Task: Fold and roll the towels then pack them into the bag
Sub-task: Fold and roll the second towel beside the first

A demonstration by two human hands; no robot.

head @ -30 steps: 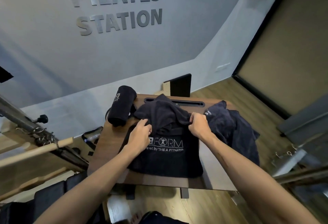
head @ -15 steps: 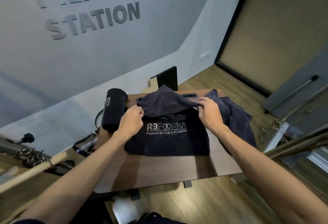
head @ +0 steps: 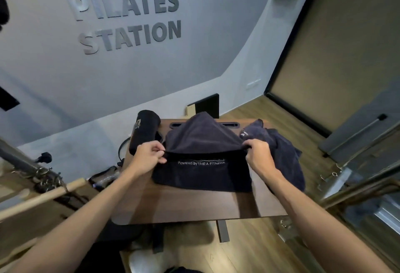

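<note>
Hands hold one dark towel (head: 205,164) at its two upper corners. Left hand (head: 148,157) pinches the fold edge at the left; right hand (head: 257,158) pinches the same edge at the right. They stand well apart, and the edge between them runs left to right, slightly taut. That edge is the towel's long axis at present, square across the person. Far half of the towel rises in a peak beyond the hands; near half lies flat on the wooden table (head: 194,207), its white lettering partly covered by the fold. Judgement: the next fold goes toward the near edge, and both hands are equally placed for it.

Rolled towel (head: 142,132) lies at the far left of the table, just beside the left hand. Loose towel (head: 281,153) lies heaped at the right, touching the held one. Bag is not identifiable: dark straps show off the left edge, too obscured to name. Wall sign (head: 127,19) stands beyond.
</note>
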